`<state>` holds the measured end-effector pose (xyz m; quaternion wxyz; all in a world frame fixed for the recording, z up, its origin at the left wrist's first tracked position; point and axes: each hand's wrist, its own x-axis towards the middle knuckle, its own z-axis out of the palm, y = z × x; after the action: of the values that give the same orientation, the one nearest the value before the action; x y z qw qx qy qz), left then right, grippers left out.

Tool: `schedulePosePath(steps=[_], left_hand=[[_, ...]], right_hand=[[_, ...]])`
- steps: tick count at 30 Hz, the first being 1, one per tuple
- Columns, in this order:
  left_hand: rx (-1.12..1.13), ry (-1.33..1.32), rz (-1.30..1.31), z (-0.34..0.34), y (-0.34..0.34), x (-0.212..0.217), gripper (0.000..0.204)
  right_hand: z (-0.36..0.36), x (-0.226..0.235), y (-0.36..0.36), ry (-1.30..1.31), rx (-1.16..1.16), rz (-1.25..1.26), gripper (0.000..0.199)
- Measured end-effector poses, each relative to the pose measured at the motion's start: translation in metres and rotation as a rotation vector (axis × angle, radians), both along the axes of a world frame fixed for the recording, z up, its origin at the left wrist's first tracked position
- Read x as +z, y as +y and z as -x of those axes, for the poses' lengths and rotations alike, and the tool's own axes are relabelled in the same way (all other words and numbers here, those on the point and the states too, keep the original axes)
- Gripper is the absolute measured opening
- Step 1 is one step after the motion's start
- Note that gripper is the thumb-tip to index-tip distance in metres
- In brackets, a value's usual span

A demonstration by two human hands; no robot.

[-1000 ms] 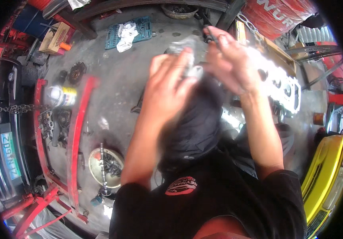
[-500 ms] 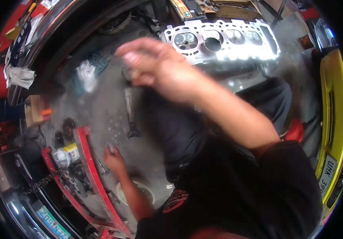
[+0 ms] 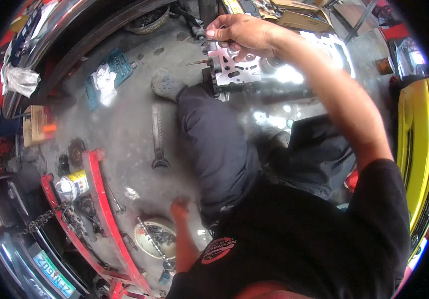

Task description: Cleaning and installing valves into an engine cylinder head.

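Observation:
My right hand (image 3: 242, 32) reaches far forward, its fingers curled over the near end of a bright metal cylinder head (image 3: 239, 70) that lies on the concrete floor. A thin rod (image 3: 197, 62) sticks out beside that end. My left hand (image 3: 179, 209) is low at my side, fingers spread on the floor. It rests just right of a white bowl (image 3: 147, 244) holding several bolts and small parts. My dark-trousered leg (image 3: 214, 144) stretches between the two hands, with a grey shoe (image 3: 167, 84) at its end.
A long wrench (image 3: 158, 139) lies on the floor left of my leg. A red metal frame (image 3: 94, 189), a spray can (image 3: 72, 184) and a chain (image 3: 45, 219) are at lower left. A blue socket tray with a white rag (image 3: 107, 82) lies farther off; a yellow panel (image 3: 416, 149) stands right.
Both hands were up together at first. My left hand has dropped to the floor by the bowl, and my right hand has stretched out to the cylinder head's end.

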<state>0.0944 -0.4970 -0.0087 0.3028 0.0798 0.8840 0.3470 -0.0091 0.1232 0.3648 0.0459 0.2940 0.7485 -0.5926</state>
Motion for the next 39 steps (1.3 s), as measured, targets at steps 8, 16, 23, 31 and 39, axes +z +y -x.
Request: schedulePosePath(steps=[8,16,23,31,39], left_hand=[[0.13,0.136,0.172,0.02,0.009,0.044,0.022],[0.149,0.003,-0.188,-0.029,-0.04,-0.043,0.021],[0.364,0.306,0.071,0.022,0.032,0.023,0.035],[-0.239,0.979,-0.319,0.115,0.257,0.325,0.046],[-0.362,1.12,-0.033,0.159,0.215,0.264,0.04]], right_hand=[[0.044,-0.027,0.007,-0.253,0.228,0.127,0.032],[0.013,-0.002,0.021,0.097,-0.121,0.098,0.031],[-0.047,0.041,-0.004,0.431,0.079,0.542,0.019],[-0.015,0.039,-0.136,0.432,0.224,0.968,0.034],[-0.022,0.036,-0.184,0.425,0.142,0.775,0.023]])
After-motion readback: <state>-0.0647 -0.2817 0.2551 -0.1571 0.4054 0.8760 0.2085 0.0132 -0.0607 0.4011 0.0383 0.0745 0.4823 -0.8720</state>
